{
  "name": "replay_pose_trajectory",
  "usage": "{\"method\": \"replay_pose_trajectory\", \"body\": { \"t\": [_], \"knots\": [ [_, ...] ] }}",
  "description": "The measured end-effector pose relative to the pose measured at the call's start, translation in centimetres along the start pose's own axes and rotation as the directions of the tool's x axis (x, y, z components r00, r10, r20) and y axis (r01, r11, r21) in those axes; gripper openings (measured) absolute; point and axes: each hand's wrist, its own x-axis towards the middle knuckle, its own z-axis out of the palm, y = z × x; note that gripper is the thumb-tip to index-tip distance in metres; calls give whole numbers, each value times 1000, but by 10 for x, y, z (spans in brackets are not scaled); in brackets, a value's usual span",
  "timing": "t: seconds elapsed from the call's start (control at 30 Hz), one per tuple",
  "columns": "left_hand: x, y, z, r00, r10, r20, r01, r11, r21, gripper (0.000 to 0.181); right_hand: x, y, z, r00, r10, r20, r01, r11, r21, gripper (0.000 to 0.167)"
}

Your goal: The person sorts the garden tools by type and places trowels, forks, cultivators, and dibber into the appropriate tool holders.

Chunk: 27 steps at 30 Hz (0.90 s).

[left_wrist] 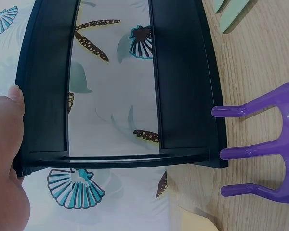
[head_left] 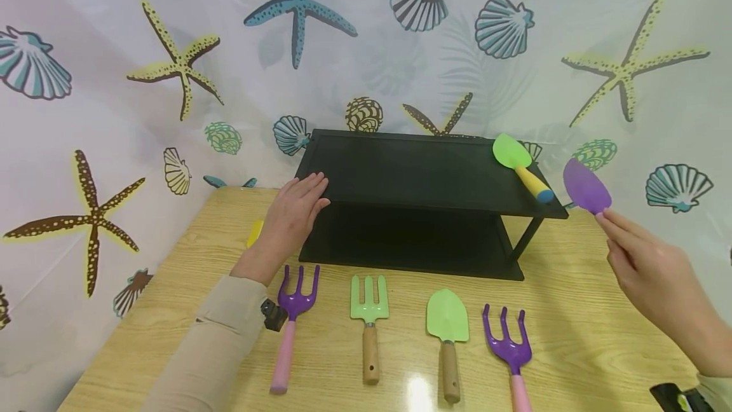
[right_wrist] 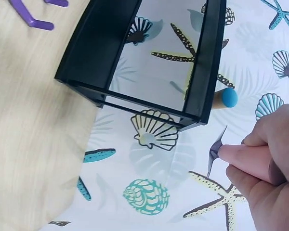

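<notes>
My left hand (head_left: 294,208) rests with straight fingers on the left front edge of the black two-tier shelf (head_left: 400,170); the left wrist view shows the hand (left_wrist: 7,154) at the shelf's edge. To the right of the shelf, my right hand (head_left: 657,266) holds a trowel with a purple blade (head_left: 586,186), raised blade up. Its pink handle (right_wrist: 250,159) is pinched between thumb and fingers in the right wrist view. On the shelf's top right lies a green trowel (head_left: 511,151) with a yellow handle and blue end.
In front of the shelf lie a purple fork (head_left: 297,304), a green fork (head_left: 369,310), a green trowel (head_left: 448,316) and another purple fork (head_left: 511,350) on the wooden table (head_left: 572,336). A yellow thing (head_left: 255,233) shows beside my left wrist. A patterned cloth (head_left: 366,56) hangs behind.
</notes>
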Motion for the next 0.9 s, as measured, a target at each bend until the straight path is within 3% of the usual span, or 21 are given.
{"method": "replay_pose_trajectory", "body": {
  "t": [0.27,0.57,0.9],
  "knots": [
    [-1,-1,1,1000,2,0,-2,1000,9,51,25,-12,3,999,0,38,-1,1000,18,42],
    [0,-2,2,1000,3,-9,-4,1000,-4,50,48,-28,16,997,-55,54,52,997,51,45],
    [0,-2,3,1000,7,-27,-7,1000,-4,49,71,-40,30,989,-71,131,61,995,76,46]
  ]
}}
